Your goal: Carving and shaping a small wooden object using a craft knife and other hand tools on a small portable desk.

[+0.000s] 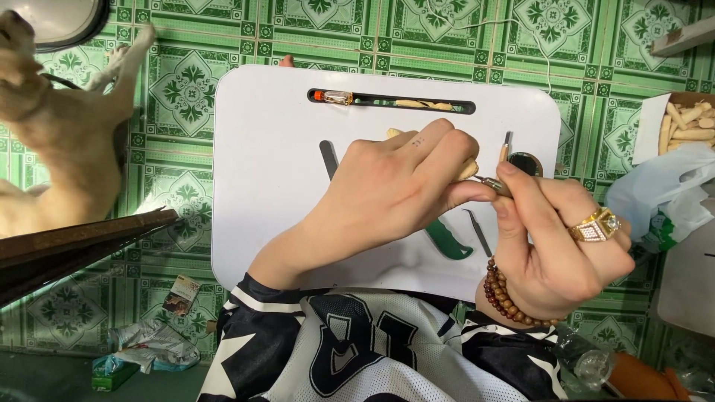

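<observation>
Floor [357,33] was green patterned tile. White table [261,186] sat low on it. Tan dog [63,141] lay at left. Cardboard box [655,123] stood at right. Litter [149,346] lay near dark wooden board [74,242].

Bright, even, diffuse illumination across the white lap table [261,171]; no hard shadows. Soft, faint shading only just beside the left hand [395,186] and under the right hand [555,246] on that table. Mild sheen on the green floor tiles [186,89] left of the table; no blown-out glare. Overexposed pale patch at the far upper-left corner, well away from the table. Focus sharp on table and hands. Slight softness on the dog [59,134] left of the table. Wide-angle bending of tile lines toward frame edges. Dimmer below the table, lower left.
</observation>
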